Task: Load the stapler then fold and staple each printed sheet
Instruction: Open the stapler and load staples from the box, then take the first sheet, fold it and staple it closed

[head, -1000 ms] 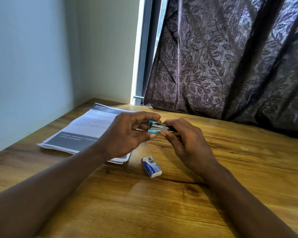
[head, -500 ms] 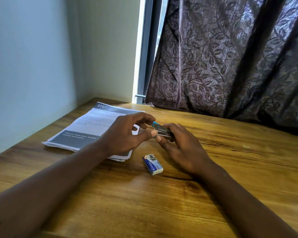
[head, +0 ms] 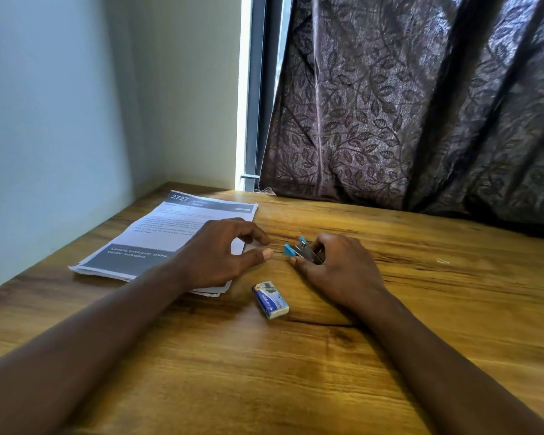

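A small blue and metal stapler (head: 302, 252) rests low on the wooden table (head: 296, 365), and my right hand (head: 336, 271) grips its rear end. Its blue tip points left and its top looks lifted a little. My left hand (head: 220, 255) hovers just left of the stapler with thumb and fingers apart, not touching it and holding nothing I can make out. A stack of printed sheets (head: 170, 233) lies flat behind my left hand. A small blue and white staple box (head: 270, 299) lies shut in front of both hands.
A pale wall runs along the table's left edge and meets another wall in the far corner. A dark leaf-patterned curtain (head: 421, 105) hangs along the back of the table. Bare wood stretches to the right and toward me.
Both hands have come down from mid-air to the table. My left hand has let go of the stapler's front and drawn slightly left, while my right hand keeps hold.
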{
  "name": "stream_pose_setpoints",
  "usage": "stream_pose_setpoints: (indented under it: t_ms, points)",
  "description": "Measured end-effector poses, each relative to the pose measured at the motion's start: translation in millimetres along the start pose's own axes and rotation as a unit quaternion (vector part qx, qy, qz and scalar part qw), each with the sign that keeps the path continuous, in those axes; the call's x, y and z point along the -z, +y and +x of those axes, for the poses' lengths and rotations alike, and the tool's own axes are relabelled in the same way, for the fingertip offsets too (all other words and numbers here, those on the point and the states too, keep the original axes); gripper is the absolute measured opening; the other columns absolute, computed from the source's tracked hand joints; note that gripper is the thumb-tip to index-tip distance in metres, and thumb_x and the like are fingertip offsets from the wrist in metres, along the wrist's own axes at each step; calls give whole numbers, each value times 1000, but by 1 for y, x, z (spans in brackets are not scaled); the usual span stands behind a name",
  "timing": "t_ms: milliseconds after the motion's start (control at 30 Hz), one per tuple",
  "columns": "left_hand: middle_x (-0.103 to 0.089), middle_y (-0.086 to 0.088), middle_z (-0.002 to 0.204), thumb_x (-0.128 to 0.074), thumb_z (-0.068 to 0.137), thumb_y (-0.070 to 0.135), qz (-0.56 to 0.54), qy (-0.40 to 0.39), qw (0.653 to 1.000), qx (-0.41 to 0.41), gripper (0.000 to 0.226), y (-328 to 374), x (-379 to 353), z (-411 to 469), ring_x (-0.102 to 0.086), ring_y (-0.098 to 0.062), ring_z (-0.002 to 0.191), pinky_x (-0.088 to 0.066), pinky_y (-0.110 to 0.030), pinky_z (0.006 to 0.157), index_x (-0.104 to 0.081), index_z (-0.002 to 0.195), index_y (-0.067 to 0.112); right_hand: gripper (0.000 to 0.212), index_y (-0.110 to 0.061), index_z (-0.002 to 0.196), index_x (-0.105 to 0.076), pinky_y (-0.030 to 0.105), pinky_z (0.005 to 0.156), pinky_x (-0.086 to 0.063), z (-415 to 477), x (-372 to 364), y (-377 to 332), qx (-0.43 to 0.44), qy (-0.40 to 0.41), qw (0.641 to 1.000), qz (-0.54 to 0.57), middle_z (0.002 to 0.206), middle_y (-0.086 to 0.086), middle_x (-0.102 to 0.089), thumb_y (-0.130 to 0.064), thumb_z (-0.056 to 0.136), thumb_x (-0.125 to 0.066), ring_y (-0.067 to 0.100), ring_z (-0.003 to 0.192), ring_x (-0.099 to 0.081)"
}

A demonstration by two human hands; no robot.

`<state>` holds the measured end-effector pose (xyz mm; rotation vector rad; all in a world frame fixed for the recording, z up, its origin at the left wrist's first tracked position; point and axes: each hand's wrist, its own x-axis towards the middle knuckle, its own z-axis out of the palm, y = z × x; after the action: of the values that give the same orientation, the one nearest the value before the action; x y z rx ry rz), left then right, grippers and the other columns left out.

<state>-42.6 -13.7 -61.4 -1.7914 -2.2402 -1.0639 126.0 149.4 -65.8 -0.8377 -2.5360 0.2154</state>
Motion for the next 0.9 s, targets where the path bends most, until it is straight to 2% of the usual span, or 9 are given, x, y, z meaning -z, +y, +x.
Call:
stream_pose_setpoints:
  t_ms: [167, 233, 333, 467, 567, 700, 800, 900]
  points:
    - [-68, 26, 96, -74, 79, 63, -22, -36, 999, -28, 41, 12, 3, -10, -65, -3, 100, -51, -27, 91, -74, 108, 34, 42, -28, 99, -62, 34, 78, -45, -1, 2, -2, -27, -22, 999, -10, 106, -3, -67, -66, 82, -62, 21, 104, -60]
    - [-68, 24, 97, -79, 78, 59, -35, -67, 996, -43, 37, 19, 2, -14, -64, -7, 97, -51, -29, 88, -75, 105, 33, 40, -28, 101, -61, 34, 80, -45, -1, 3, -2, -37, -22, 999, -9, 108, -3, -66, -64, 83, -63, 21, 106, -60]
    - [-70, 17, 100, -79, 73, 65, -10, -107, 992, -72, 44, 27, 0, -18, -63, -10, 94, -52, -35, 81, -73, 105, 34, 39, -27, 103, -60, 35, 82, -48, 0, 5, 0, -48, -17, 999, -14, 109, -2, -65, -60, 83, -64, 21, 105, -60]
    - [-67, 18, 96, -81, 70, 67, 36, -118, 987, -104, 45, 34, -4, -19, -64, -9, 91, -51, -35, 82, -72, 101, 35, 42, -25, 104, -60, 36, 83, -51, 0, 9, 4, -65, -18, 998, -16, 109, -2, -66, -61, 82, -65, 22, 105, -61]
    - [-68, 17, 96, -84, 73, 58, 27, -103, 988, -114, 39, 40, -6, -19, -64, -10, 92, -51, -31, 81, -72, 101, 35, 43, -24, 105, -61, 36, 81, -50, 0, 9, 4, -68, -20, 997, -13, 108, -2, -66, -60, 81, -65, 21, 103, -61]
    - [-69, 19, 104, -87, 75, 46, -9, -77, 991, -112, 41, 46, -10, -14, -65, -9, 101, -53, -30, 87, -70, 111, 36, 41, -23, 107, -61, 37, 83, -51, 1, 10, 2, -76, -9, 997, -9, 109, -1, -64, -55, 82, -66, 22, 104, -61]
    - [-70, 19, 113, -88, 75, 38, -11, -95, 988, -125, 46, 49, -19, -9, -65, -7, 107, -52, -32, 93, -69, 117, 33, 41, -23, 107, -59, 38, 83, -52, 1, 9, 3, -79, -14, 997, -12, 108, -1, -63, -55, 83, -65, 21, 101, -60]
    - [-67, 20, 121, -85, 76, 49, -7, -106, 988, -115, 56, 46, -16, -7, -61, -6, 115, -48, -28, 98, -65, 126, 34, 51, -23, 112, -58, 39, 85, -52, 1, 5, 5, -81, -22, 996, -7, 112, -1, -61, -64, 81, -63, 22, 103, -58]
